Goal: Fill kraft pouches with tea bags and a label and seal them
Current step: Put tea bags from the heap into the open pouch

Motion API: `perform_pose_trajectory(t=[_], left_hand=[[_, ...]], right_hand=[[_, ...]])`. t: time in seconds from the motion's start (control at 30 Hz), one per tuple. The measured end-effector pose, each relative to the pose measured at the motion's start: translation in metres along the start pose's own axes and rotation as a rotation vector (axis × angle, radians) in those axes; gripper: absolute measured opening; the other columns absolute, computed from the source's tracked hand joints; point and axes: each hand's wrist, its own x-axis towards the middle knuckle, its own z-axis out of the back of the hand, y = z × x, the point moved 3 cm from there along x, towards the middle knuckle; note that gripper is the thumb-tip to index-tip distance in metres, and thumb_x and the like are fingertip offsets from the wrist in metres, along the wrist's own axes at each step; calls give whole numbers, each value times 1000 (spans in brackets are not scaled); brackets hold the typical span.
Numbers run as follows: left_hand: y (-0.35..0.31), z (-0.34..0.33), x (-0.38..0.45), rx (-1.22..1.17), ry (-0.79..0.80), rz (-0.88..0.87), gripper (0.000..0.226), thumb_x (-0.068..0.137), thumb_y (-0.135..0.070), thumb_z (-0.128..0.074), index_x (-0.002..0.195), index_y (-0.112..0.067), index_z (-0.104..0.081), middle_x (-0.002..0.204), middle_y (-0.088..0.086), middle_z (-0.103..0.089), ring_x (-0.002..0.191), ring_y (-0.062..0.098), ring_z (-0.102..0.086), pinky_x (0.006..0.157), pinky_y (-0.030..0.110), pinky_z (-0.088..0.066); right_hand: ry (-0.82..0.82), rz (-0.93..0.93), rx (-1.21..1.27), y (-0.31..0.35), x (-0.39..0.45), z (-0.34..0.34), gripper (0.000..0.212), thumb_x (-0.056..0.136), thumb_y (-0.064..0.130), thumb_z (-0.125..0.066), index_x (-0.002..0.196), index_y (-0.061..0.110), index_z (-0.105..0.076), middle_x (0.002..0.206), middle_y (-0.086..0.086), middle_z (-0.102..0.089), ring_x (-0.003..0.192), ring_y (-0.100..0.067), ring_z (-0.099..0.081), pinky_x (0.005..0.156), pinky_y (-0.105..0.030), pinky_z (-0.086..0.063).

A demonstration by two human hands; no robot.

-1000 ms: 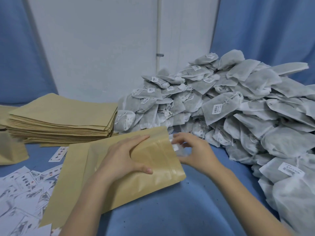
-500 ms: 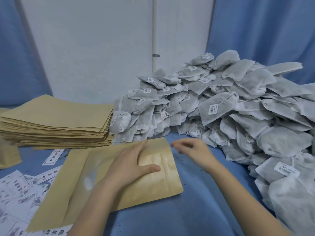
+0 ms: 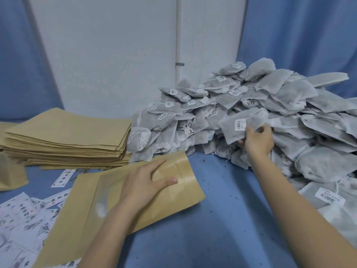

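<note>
A kraft pouch (image 3: 185,192) with a clear window lies flat on the blue table, its mouth toward the right. My left hand (image 3: 143,184) rests flat on it, fingers straight, thumb out toward the zip strip. My right hand (image 3: 257,139) is up at the big pile of grey tea bags (image 3: 289,105) and grips one tea bag (image 3: 231,130) with a white barcode tag, fingers curled round its edge. White printed labels (image 3: 21,211) lie scattered at the lower left.
A tall stack of empty kraft pouches (image 3: 67,136) sits at the left rear. Another kraft pouch (image 3: 11,176) stands at the far left edge. Tea bags spread along the right side down to the front. Blue curtains and a white wall stand behind.
My right hand left the pouch mouth, reached up and right to the pile and took hold of a tea bag. My left hand stayed pressed on the pouch, which now lies flatter.
</note>
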Motion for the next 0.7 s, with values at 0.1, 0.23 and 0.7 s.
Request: perform_pose_trajectory(t=[0.1, 0.23, 0.7], left_hand=[[-1, 4, 0, -33, -41, 9, 70, 56, -68, -72, 121, -47, -59, 111, -23, -64, 97, 0, -50, 75, 21, -38], [-4, 7, 0, -59, -46, 12, 69, 51, -72, -69, 116, -50, -60, 84, -40, -51, 89, 1, -48, 70, 8, -35], [-16, 0, -7, -6, -3, -58, 66, 57, -62, -77, 118, -42, -63, 121, -20, -63, 111, -1, -52, 84, 19, -37]], right_hand=[[264, -12, 97, -3, -28, 2, 18, 86, 29, -64, 96, 15, -57, 80, -2, -65, 67, -20, -65, 49, -26, -53], [717, -57, -11, -10, -74, 6, 9, 86, 10, -63, 94, 7, -65, 77, -10, -68, 61, -17, -64, 51, -25, -54], [1291, -170, -441, -8, -144, -61, 10, 93, 11, -52, 90, 12, -60, 83, -5, -61, 72, -16, -59, 60, -21, -50]])
